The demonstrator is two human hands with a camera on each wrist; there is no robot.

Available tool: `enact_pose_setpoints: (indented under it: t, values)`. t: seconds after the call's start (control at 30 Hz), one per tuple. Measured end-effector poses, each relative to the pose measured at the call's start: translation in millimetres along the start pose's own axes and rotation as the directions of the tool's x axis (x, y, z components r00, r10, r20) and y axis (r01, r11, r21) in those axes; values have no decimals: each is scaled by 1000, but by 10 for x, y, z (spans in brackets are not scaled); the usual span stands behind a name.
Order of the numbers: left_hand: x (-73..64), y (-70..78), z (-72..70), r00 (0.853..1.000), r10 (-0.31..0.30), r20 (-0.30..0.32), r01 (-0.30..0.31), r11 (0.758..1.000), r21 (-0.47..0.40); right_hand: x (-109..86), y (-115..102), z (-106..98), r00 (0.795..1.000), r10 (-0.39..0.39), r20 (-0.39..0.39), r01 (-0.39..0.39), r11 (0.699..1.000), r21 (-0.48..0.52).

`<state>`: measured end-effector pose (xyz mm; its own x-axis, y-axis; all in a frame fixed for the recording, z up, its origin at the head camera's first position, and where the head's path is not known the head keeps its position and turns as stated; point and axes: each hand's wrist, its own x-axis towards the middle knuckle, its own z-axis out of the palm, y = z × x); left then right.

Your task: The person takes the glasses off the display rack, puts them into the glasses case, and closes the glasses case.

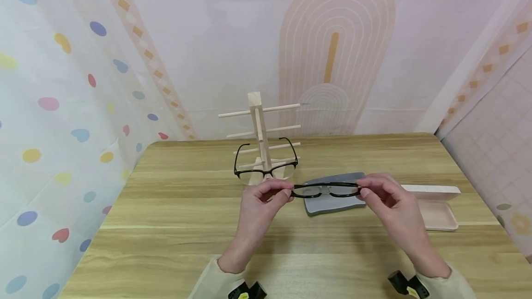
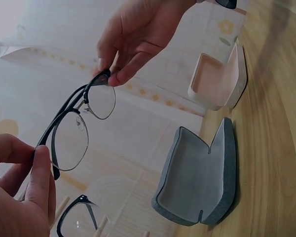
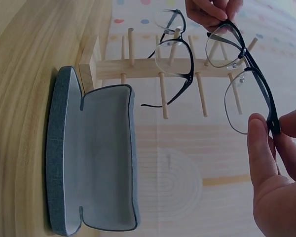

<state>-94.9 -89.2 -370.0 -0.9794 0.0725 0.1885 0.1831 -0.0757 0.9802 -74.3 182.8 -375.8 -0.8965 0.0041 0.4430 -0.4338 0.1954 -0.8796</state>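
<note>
Both hands hold a pair of black half-rim glasses (image 1: pixel 327 183) over the table, one hand at each end. The left hand (image 1: pixel 262 204) pinches the left end between thumb and fingers, and the right hand (image 1: pixel 392 202) pinches the right end the same way. In the left wrist view, the temples of these glasses (image 2: pixel 52 127) lie folded behind the thin-rimmed lenses. Below and behind them, a grey-blue glasses case (image 1: pixel 332 206) stands open on the table. Its pale lining (image 3: pixel 107 158) shows in the right wrist view.
A wooden glasses stand (image 1: pixel 255 100) with several rungs rises at the back, left of the case. Another black-framed pair of glasses (image 1: pixel 297 162) hangs on its lower part. An open white case (image 1: pixel 432 189) with a pinkish inside sits beside the right hand. Patterned cloth (image 1: pixel 208 50) backs the table.
</note>
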Motion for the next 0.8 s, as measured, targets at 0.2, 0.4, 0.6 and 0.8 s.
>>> enact_pose_setpoints:
  t: [0.2, 0.4, 0.6, 0.8]
  values:
    - [-4, -18, 24, 1000, -3, -4, 3, 1000, -3, 2, 25, -113, 994, 86, 70, -88, 996, 33]
    - [-23, -45, 49, 1000, -11, 7, 11, 1000, -14, 2, 57, -185, 985, 140, 104, -144, 989, 29]
    - [-44, -80, 74, 1000, -21, 17, 22, 999, -40, -3, 74, -214, 973, 204, 111, -207, 978, 19]
    - [-58, -121, 101, 1000, -11, 26, 12, 999, -36, -16, 81, -246, 958, 266, 111, -272, 962, 39]
